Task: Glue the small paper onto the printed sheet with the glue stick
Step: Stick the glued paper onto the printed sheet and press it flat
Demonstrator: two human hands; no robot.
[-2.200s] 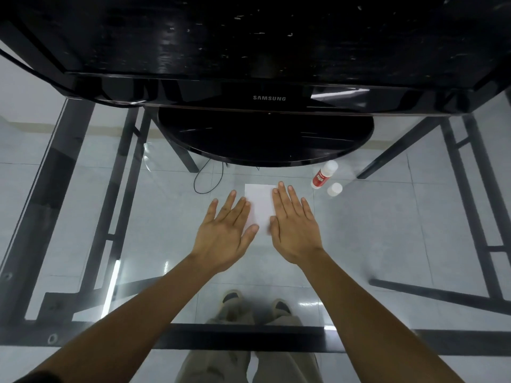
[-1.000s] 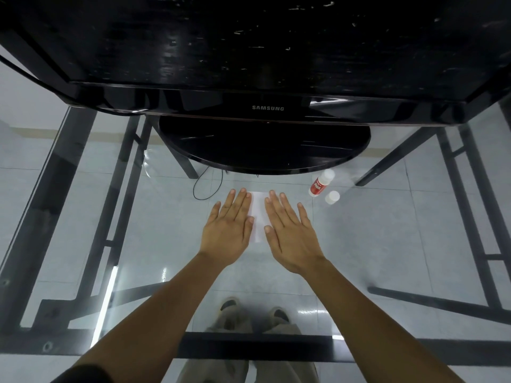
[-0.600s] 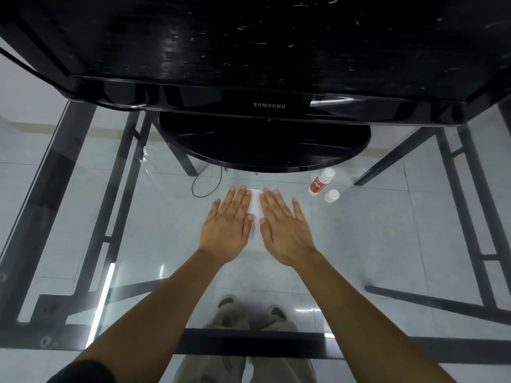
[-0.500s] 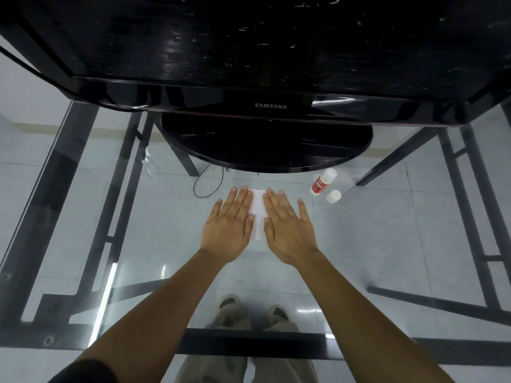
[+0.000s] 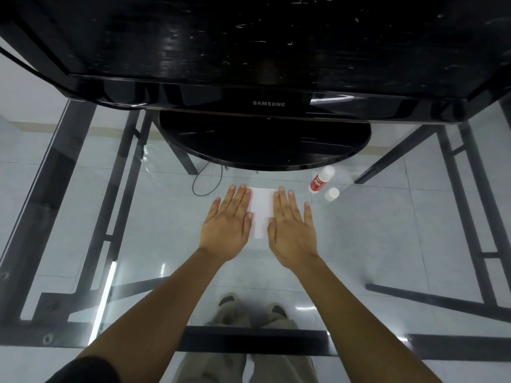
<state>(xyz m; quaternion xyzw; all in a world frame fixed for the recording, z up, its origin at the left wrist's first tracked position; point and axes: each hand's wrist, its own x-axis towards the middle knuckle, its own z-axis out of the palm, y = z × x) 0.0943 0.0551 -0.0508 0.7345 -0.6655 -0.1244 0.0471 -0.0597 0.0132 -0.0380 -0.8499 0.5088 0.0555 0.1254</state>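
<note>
Glass desk [image 5: 387, 244] is carrying white paper [image 5: 261, 208]; left hand [image 5: 228, 219] and right hand [image 5: 291, 225] are pressing flat, grip open, holding nothing. Uncapped red-labelled glue stick [image 5: 320, 180] is lying nearby, suggesting gluing is nearly finished.

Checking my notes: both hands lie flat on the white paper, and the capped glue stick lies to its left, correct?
Not quite. In the head view the glue stick lies right of the white paper, with both hands, left and right, flat on it.
</note>
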